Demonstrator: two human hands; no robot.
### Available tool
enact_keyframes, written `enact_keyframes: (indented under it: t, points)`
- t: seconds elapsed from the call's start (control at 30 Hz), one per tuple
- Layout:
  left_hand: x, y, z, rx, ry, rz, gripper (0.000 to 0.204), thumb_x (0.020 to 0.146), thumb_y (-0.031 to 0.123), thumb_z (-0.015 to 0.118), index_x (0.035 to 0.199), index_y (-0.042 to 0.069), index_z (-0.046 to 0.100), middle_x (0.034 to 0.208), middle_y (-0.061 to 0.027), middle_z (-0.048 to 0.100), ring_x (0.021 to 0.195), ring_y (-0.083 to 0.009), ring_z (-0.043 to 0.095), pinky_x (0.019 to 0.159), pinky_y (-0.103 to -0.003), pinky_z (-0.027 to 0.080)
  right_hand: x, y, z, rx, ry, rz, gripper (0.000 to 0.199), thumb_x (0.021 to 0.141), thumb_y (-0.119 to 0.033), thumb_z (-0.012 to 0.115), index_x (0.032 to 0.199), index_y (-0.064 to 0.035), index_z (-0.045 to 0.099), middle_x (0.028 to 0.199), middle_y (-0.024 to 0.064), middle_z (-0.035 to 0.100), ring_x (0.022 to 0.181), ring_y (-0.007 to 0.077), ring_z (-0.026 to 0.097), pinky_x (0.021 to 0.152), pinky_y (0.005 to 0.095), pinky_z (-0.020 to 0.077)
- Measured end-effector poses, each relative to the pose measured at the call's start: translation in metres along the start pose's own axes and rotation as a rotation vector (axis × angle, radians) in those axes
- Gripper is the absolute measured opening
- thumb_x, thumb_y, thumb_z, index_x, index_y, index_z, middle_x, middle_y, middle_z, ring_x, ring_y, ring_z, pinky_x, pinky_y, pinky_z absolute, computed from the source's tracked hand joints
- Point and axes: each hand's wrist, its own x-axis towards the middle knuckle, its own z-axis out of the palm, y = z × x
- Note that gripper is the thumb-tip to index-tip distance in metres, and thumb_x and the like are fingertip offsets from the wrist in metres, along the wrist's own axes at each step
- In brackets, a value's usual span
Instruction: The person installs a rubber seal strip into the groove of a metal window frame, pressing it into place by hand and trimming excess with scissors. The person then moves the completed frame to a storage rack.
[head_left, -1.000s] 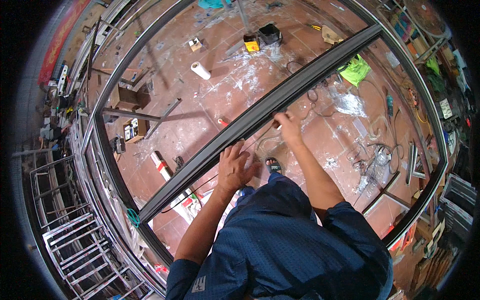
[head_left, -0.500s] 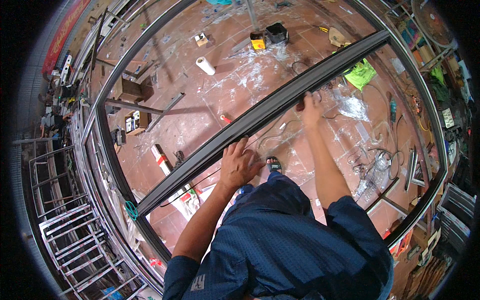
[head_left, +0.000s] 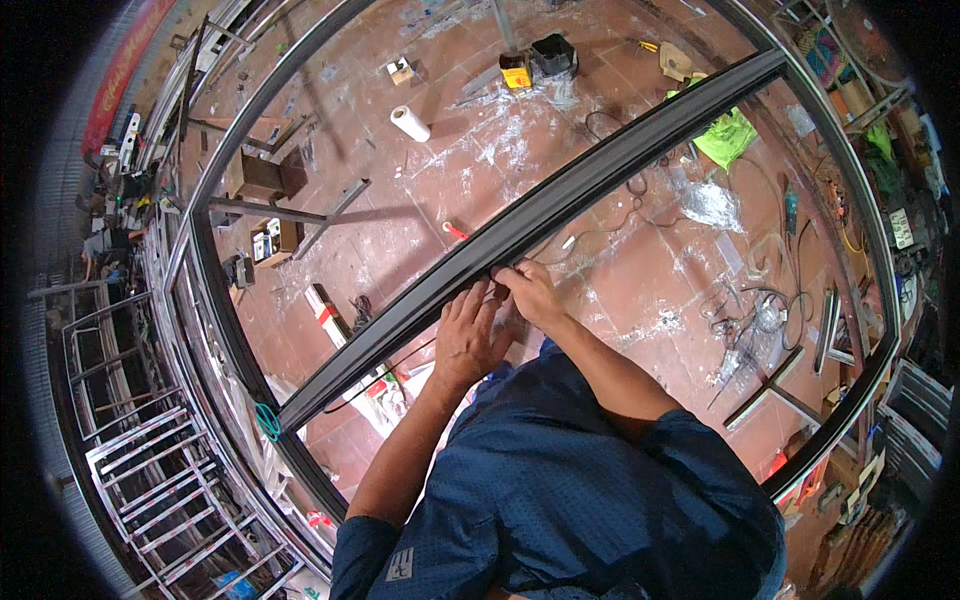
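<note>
A long dark metal profile bar (head_left: 600, 170) runs diagonally from lower left to upper right inside a large dark frame (head_left: 205, 270). My left hand (head_left: 468, 335) lies flat against the bar's near edge, fingers spread along it. My right hand (head_left: 527, 290) sits just to its right, fingertips pinching at the same edge of the bar. A thin dark strip or cable seems to run along the bar's underside there; I cannot tell whether the fingers hold it. Both hands almost touch each other. My blue shirt fills the lower middle.
The floor of reddish tiles (head_left: 640, 290) carries a white roll (head_left: 409, 123), a yellow and black tool case (head_left: 535, 62), a green cloth (head_left: 727, 140), loose cables (head_left: 750, 300) and wooden blocks (head_left: 262, 178). Metal racks (head_left: 130, 440) stand at the lower left. Shelves with clutter line the right side.
My right hand has slid back down the bar from the upper right and now sits next to my left hand. The left hand stayed on the bar.
</note>
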Motion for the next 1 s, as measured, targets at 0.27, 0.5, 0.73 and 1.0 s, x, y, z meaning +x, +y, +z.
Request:
enact_keyframes:
  t: [0.27,0.5,0.73,1.0]
  points:
    - [0.006,0.004,-0.006,0.074,-0.014,0.034,0.068,0.075,0.043,0.085,0.13,0.008,0.064,0.152,-0.0162,0.054,0.128,-0.0352,0.055,0.101,-0.049,0.044,-0.002,0.004,0.001,0.05,0.096,-0.025,0.032,0.098,-0.022,0.062,0.091,0.0081,0.067,0.079,0.0084,0.069,0.071,0.0179,0.064,0.066,0.0362,0.0518]
    - [0.007,0.01,-0.006,0.087,-0.081,-0.009,0.071,0.074,0.051,0.085,0.127,0.009,0.064,0.158,-0.0159,0.049,0.134,-0.0362,0.051,0.106,-0.052,0.04,-0.003,-0.009,0.002,-0.077,0.193,-0.119,0.028,0.099,-0.021,0.063,0.087,0.0041,0.067,0.076,0.0036,0.065,0.07,0.0137,0.062,0.064,0.0329,0.0497]
    - [0.011,0.019,-0.004,0.07,-0.061,0.01,0.069,0.074,0.048,0.086,0.124,0.007,0.065,0.156,-0.0214,0.05,0.141,-0.0407,0.047,0.111,-0.056,0.037,-0.01,-0.031,-0.005,0.028,0.264,0.001,0.035,0.097,-0.029,0.067,0.08,0.0024,0.068,0.074,0.0068,0.068,0.067,0.0154,0.061,0.063,0.0331,0.048]
    - [0.026,0.022,0.001,0.011,-0.062,0.064,0.071,0.074,0.048,0.087,0.127,0.008,0.062,0.155,-0.0242,0.048,0.139,-0.0439,0.048,0.11,-0.057,0.038,0.001,-0.017,-0.017,0.2,0.295,-0.044,0.024,0.094,-0.019,0.066,0.089,0.0046,0.067,0.075,0.0082,0.068,0.064,0.0163,0.061,0.06,0.0328,0.0486]
